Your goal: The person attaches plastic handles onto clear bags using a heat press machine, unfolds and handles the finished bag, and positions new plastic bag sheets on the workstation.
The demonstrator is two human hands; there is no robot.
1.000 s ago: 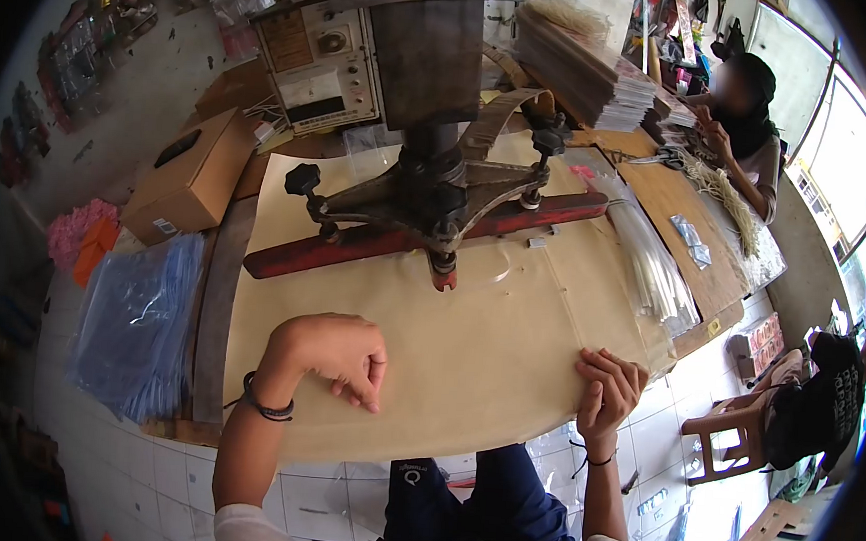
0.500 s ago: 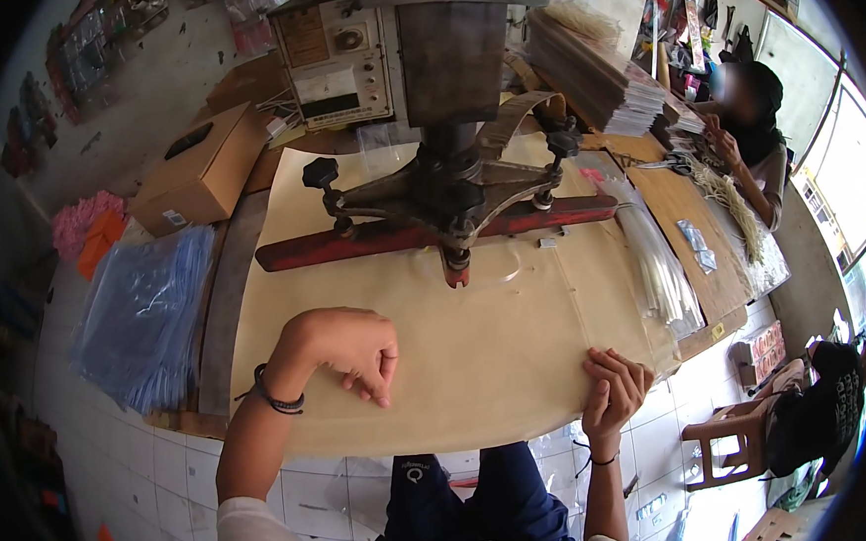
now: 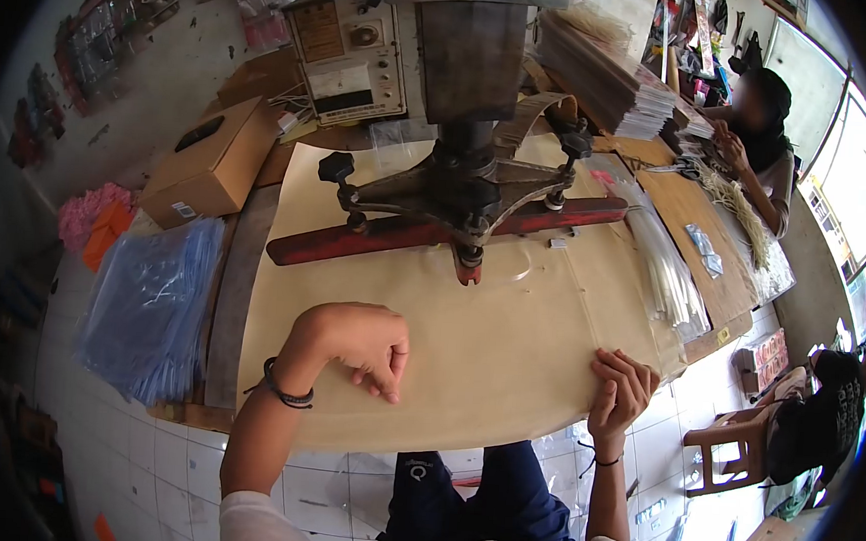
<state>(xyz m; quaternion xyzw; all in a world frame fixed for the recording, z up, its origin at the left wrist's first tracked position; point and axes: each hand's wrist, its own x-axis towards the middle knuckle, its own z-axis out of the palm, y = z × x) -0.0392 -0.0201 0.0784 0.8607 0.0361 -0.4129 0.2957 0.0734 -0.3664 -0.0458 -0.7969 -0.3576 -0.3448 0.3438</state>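
My left hand (image 3: 364,346) bends sharply at the wrist over a tan sheet (image 3: 447,371) covering the table. Its fingers are curled together and point down at the sheet; whatever lies between them is too small or hidden to name. At the sheet's right front edge, my right hand (image 3: 624,386) has its fingers bent and pressed together. A thin, see-through edge runs near it, but I cannot make out what it grips. Beyond both hands, a press with a long red bar (image 3: 445,234) hangs over the sheet.
Blue clear plastic sleeves (image 3: 148,303) are stacked at left beside a cardboard box (image 3: 211,168). Clear strips (image 3: 666,275) lie at right. A control box (image 3: 352,57) stands behind. Another person (image 3: 759,122) sits at far right; a brown stool (image 3: 730,447) stands on the floor.
The view has shifted slightly, so the table and press appear a little farther right. Both hands keep nearly the same pose and place on the sheet.
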